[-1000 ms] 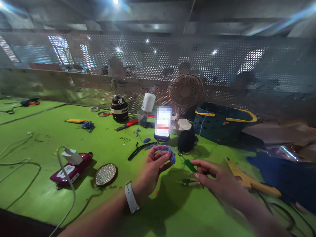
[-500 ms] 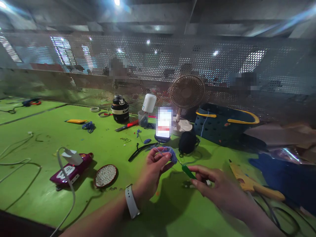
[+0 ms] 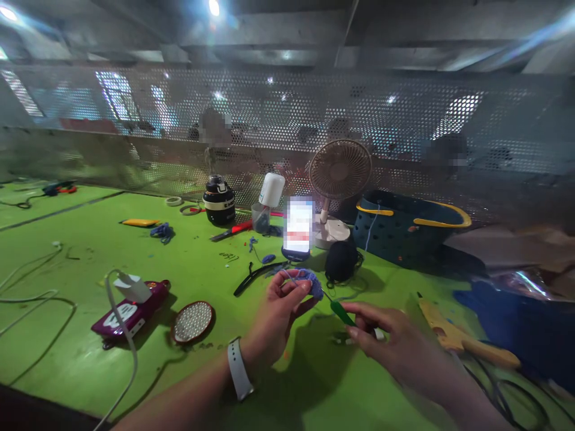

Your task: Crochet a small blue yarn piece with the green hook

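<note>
My left hand (image 3: 285,305) pinches a small piece of blue-purple crochet work (image 3: 315,286), with a strand of yarn running over the fingers. In my right hand (image 3: 381,332) is a crochet hook with a green handle (image 3: 341,312). Its thin metal shaft points left and reaches the edge of the crochet piece; whether the tip sits inside a stitch is too small to tell. Just beyond the hands lie a ball of dark yarn (image 3: 341,262) and a lit phone (image 3: 298,224) upright on a stand. A white watch band circles my left wrist.
A fan (image 3: 340,170) and a dark basket with yellow handles (image 3: 399,233) stand at the back. To the left are a purple power strip (image 3: 128,314) and a round studded disc (image 3: 193,321). A yellow glue gun (image 3: 462,338) lies at right, beside dark blue cloth (image 3: 516,329).
Both hands keep nearly the same pose, with the hook still at the crochet piece. The whole view has shifted very slightly.
</note>
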`<state>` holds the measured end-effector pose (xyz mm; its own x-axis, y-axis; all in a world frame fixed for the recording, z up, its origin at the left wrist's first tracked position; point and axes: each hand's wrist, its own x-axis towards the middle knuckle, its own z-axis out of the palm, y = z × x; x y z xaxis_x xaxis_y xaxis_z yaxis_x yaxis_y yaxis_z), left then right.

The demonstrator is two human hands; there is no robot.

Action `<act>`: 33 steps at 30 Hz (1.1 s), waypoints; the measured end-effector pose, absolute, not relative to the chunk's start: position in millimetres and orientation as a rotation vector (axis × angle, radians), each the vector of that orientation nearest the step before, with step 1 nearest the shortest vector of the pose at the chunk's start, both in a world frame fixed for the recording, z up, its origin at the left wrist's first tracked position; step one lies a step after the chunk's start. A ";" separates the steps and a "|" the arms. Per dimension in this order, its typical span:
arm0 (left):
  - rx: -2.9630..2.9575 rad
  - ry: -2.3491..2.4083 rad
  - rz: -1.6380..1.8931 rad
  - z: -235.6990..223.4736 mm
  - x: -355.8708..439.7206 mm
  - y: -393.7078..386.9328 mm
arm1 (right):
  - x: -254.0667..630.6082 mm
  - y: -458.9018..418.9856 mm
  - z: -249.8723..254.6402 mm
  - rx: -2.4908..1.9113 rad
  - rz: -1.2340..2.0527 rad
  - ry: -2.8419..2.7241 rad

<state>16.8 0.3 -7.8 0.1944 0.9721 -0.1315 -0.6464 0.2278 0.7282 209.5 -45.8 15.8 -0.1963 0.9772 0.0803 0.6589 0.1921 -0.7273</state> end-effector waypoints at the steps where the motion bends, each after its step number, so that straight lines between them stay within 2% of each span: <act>1: 0.596 0.662 1.235 -7.7 16.7 0.5 | 209.0 -45.9 16.1 -1.516 0.755 -1.931; 16: 0.633 0.640 1.245 -8.3 18.9 -2.1 | 210.7 -42.8 11.6 -1.483 0.693 -1.961; 24: 0.635 0.641 1.240 -7.2 18.7 -2.8 | 201.9 -44.4 -11.9 -1.460 0.784 -1.898; 33: 0.624 0.605 1.234 -11.5 19.1 -1.5 | 188.6 -47.0 -15.2 -1.503 0.945 -1.880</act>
